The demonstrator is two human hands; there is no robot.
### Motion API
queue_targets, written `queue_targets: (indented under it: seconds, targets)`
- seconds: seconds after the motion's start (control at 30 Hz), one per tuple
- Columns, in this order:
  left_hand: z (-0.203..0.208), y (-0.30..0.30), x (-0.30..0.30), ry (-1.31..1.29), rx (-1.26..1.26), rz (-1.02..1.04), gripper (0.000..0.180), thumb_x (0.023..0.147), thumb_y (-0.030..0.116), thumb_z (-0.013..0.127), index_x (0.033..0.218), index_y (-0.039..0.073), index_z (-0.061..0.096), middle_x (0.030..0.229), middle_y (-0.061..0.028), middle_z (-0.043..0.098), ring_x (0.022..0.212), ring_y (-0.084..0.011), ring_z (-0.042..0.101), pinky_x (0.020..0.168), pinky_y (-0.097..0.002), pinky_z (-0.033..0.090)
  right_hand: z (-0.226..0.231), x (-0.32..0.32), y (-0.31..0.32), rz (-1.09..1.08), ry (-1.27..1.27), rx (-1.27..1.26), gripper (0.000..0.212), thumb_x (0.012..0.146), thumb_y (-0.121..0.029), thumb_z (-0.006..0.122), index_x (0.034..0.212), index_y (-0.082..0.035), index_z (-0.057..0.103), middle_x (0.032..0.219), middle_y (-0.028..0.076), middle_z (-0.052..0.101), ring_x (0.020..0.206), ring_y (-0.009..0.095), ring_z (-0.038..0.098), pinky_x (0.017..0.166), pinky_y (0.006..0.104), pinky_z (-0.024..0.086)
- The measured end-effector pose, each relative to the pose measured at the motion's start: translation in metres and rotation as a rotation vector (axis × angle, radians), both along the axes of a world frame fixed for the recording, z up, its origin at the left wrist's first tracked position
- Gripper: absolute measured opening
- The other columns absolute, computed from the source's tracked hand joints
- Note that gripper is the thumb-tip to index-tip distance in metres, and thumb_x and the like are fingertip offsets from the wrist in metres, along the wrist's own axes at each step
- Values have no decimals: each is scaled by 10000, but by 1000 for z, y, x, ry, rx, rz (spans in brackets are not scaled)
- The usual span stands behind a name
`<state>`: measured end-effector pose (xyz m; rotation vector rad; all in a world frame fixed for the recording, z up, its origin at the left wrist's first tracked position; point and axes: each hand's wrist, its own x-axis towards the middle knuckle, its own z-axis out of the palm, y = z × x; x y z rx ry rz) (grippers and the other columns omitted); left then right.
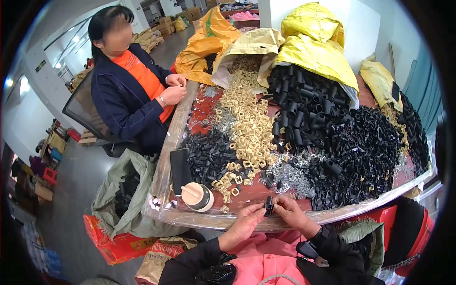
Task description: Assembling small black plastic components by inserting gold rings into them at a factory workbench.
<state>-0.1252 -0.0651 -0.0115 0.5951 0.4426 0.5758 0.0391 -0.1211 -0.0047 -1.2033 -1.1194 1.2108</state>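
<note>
A small black plastic part [269,204] is held upright at the table's near edge, between the fingertips of both hands. My left hand [248,222] pinches it from the left, and my right hand [290,213] grips it from the right; the fingers cover some of it. Just beyond my hands lies a heap of small silvery metal clips [290,178]. Beige ring-shaped pieces [249,123] spread down the table's middle, a few of them loose near my left hand. Small black pieces [354,152] are piled close to my right hand.
A round container with a wooden stick [202,198] and a dark phone [180,171] sit to the left. Larger black tubes [304,102] spill from a yellow sack [316,50]. Across the left corner sits a co-worker [130,90], hands together. A green sack [107,209] stands below.
</note>
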Motion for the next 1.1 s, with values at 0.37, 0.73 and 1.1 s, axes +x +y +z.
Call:
queue_targets:
  seconds: [0.37,0.73,1.1]
  targets:
    - [6,-3,4,141,36,-14,241,833,93,506,1055,2,505,933,-22,563,838,-79,521,737,-196,422,16,9,-5,-20,-214,-133,148,851,-138,462,759,-29,501,637,-26,459,590,51,423,522,206,362]
    - [17,16,14,30,-149,-15,244,830,132,512,1031,-6,498,951,-92,572,827,-178,574,727,-247,481,28,18,16,-123,320,-160,111,833,-168,513,807,-60,519,758,-48,484,638,12,406,531,152,315]
    - [16,8,14,17,-201,-107,293,819,143,533,1072,-1,499,958,-69,570,834,-168,573,732,-228,473,31,11,3,-110,-202,88,112,816,-117,529,791,-9,517,1001,54,445,832,92,440,718,215,373]
